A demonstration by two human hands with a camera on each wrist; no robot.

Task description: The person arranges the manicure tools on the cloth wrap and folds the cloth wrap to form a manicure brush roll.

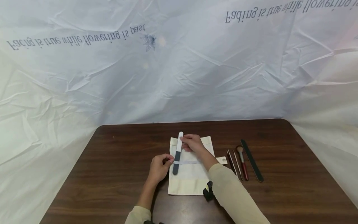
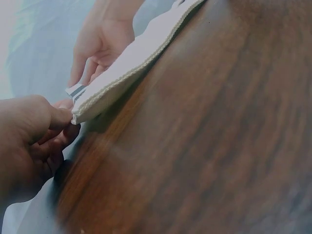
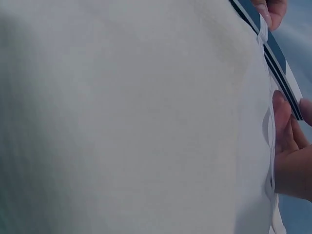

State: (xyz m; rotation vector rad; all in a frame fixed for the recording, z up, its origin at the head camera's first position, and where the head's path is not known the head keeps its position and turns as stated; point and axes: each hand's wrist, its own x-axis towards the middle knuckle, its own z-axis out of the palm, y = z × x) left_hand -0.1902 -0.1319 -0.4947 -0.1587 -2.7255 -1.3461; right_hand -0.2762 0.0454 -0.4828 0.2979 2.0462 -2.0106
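Note:
A cream cloth tool roll (image 1: pixel 193 174) lies spread out, a thin elastic band (image 1: pixel 190 162) running across it. A long nail buffer (image 1: pixel 177 155), white at the far end and dark grey at the near end, lies along its left side with the band over its grey part. My right hand (image 1: pixel 193 143) pinches the buffer's white end between thumb and fingers. At the roll's left edge, my left hand (image 1: pixel 159 168) pinches the cloth beside the band. The left wrist view shows the thumb and fingers on the stitched edge of the roll (image 2: pixel 122 68).
Right of the roll lie several thin tools (image 1: pixel 235 161), a brush (image 1: pixel 245 171) with a red handle and a dark nail file (image 1: pixel 251 160). A snap tab (image 1: pixel 222 160) sticks out from the roll towards them. White sheeting (image 1: pixel 179 77) hangs behind the brown table (image 1: pixel 112 183).

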